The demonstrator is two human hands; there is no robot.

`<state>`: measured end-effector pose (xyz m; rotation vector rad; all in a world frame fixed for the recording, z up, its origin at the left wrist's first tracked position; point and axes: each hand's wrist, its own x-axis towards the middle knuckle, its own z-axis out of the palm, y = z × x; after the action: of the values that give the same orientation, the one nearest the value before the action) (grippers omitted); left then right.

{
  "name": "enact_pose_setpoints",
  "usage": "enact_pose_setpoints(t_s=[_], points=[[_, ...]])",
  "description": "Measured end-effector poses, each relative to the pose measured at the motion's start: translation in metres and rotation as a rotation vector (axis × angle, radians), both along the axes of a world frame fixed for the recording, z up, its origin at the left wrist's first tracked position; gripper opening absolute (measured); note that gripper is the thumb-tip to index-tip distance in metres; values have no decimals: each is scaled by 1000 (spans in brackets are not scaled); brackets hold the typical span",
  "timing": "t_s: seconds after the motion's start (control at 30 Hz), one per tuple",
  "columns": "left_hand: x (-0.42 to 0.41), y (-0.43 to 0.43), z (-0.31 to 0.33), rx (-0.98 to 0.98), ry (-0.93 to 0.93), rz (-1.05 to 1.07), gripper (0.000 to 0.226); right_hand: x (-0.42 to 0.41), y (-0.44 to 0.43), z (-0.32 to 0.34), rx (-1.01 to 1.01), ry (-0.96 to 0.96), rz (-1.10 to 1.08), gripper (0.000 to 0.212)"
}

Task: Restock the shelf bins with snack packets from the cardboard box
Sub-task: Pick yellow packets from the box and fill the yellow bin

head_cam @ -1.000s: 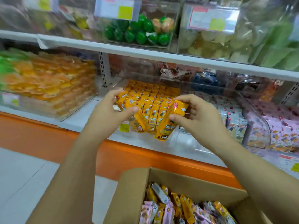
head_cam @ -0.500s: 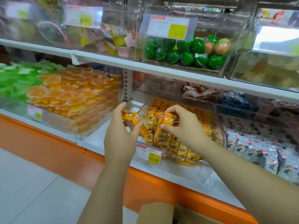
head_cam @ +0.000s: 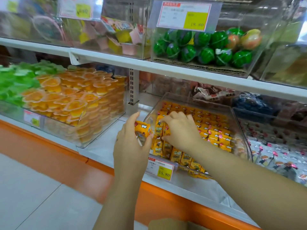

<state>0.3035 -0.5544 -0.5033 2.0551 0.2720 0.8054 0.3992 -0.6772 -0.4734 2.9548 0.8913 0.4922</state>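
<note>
Left grip (head_cam: 131, 146): fingers and thumb curled round a packet stack (head_cam: 143, 129), just outside the bin's left wall.
Right grip (head_cam: 181, 130): inside the clear bin (head_cam: 240, 135), pinching upright packets (head_cam: 159, 128) in its 8 o'clock corner.
Bin stock: rows of yellow packets.
Cardboard box (head_cam: 167, 224): 6 o'clock edge of view, only a flap showing.
Jelly cups (head_cam: 66, 97): 9 o'clock of the bin.

Yellow 15.80 price tag (head_cam: 160, 168); orange plinth (head_cam: 49, 156) below; pale floor tiles (head_cam: 33, 196).
</note>
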Motion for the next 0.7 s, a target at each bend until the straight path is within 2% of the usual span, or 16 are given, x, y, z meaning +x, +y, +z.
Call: enact_pose_setpoints(t_s=[0.07,0.13,0.27,0.33,0.43,0.63,0.7], points=[[0,0,0,-20,-12,-1,61,-2,3,1,-81,-60,150,42],[-1,-1,1,-46,-52,1,60,-4,7,1,-230,-31,281,36],[-5,-1,9,-138,-136,15,59,-1,2,-6,-532,33,369,44],[-7,0,14,-168,-176,24,60,1,0,-14,-532,-5,465,45],[-9,0,18,-169,-215,30,60,4,1,-23,-500,-203,610,31],[-14,-3,22,-161,-272,68,59,10,0,-29,-423,-264,717,19],[-17,-3,25,-168,-309,88,59,9,-3,-25,-376,-258,723,21]])
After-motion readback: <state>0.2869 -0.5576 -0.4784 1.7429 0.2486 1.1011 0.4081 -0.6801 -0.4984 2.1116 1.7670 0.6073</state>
